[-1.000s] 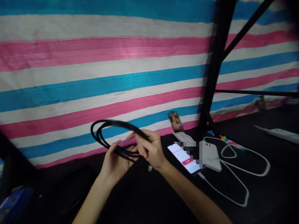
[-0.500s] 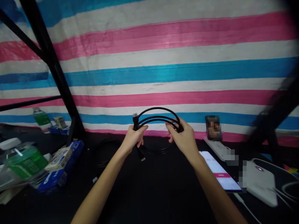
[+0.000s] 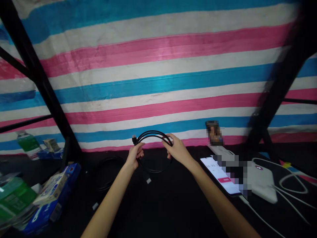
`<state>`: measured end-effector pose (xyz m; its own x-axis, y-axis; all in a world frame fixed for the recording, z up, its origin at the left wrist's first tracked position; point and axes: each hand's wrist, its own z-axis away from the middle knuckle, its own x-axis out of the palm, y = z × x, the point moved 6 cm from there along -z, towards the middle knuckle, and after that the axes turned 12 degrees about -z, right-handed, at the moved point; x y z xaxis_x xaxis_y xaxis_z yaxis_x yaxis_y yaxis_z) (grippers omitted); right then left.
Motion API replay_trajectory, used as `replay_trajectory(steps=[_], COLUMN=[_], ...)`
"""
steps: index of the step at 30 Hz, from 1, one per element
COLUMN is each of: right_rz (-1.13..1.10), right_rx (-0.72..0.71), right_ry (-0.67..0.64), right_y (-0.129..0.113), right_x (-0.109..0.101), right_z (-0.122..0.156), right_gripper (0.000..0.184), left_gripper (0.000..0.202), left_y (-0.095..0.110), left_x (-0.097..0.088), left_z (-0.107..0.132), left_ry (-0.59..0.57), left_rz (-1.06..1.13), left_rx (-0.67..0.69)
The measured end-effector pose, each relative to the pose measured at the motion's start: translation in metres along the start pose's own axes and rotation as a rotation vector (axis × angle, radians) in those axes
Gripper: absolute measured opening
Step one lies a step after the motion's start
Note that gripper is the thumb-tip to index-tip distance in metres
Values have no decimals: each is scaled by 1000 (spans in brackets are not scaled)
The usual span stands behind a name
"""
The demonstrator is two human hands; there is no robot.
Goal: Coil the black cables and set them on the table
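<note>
A black cable (image 3: 154, 132) with metal-tipped plugs, looking like an HDMI cable, is wound into a round coil and held up between my two hands. My left hand (image 3: 135, 154) pinches the coil's left side, fingers closed around the strands. One plug (image 3: 134, 139) sticks up above that hand, and the other plug (image 3: 148, 180) hangs below the coil. On the right side, my right hand (image 3: 175, 147) grips the strands between thumb and fingers. A second black cable coil (image 3: 109, 158) lies on the dark table left of my left hand, its plug (image 3: 95, 206) near my forearm.
A phone (image 3: 220, 175) with a lit screen lies at the right, beside a white power bank (image 3: 262, 181) and white cords. On the left are blue boxes (image 3: 53, 201) and green-labelled bottles (image 3: 16, 198). Black frame posts (image 3: 47, 96) flank a striped sheet (image 3: 158, 79) behind.
The coil and both hands have come lower and slightly left in view, and the strands lie closer together. My view has shifted too, with the phone and boxes further left.
</note>
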<state>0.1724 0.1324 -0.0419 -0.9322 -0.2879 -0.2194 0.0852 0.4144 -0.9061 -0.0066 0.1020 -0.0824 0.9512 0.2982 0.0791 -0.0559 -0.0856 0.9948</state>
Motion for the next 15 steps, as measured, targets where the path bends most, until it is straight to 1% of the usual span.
replay_trajectory(steps=[1, 3, 5, 6, 9, 12, 15], right_rz=[2, 79, 210, 265, 315, 185, 58], right_rx=[-41, -179, -336, -391, -478, -545, -557], right_ry=[18, 77, 112, 114, 109, 123, 127], right_y=[-3, -14, -28, -34, -44, -51, -55], right_x=[-3, -9, -11, -10, -5, -5, -6], right_z=[1, 4, 9, 11, 16, 20, 22], right_gripper=[35, 45, 48, 49, 51, 38, 25], left_gripper=[37, 36, 38, 38, 38, 37, 36], left_y=[0, 5, 13, 17, 26, 33, 39], left_x=[1, 3, 6, 7, 10, 10, 6], left_z=[0, 3, 9, 12, 18, 23, 26], left_ry=[-4, -14, -9, 1, 33, 47, 63], left_rz=[-2, -11, -29, -41, -86, -128, -163], left_rx=[12, 48, 83, 95, 101, 94, 93])
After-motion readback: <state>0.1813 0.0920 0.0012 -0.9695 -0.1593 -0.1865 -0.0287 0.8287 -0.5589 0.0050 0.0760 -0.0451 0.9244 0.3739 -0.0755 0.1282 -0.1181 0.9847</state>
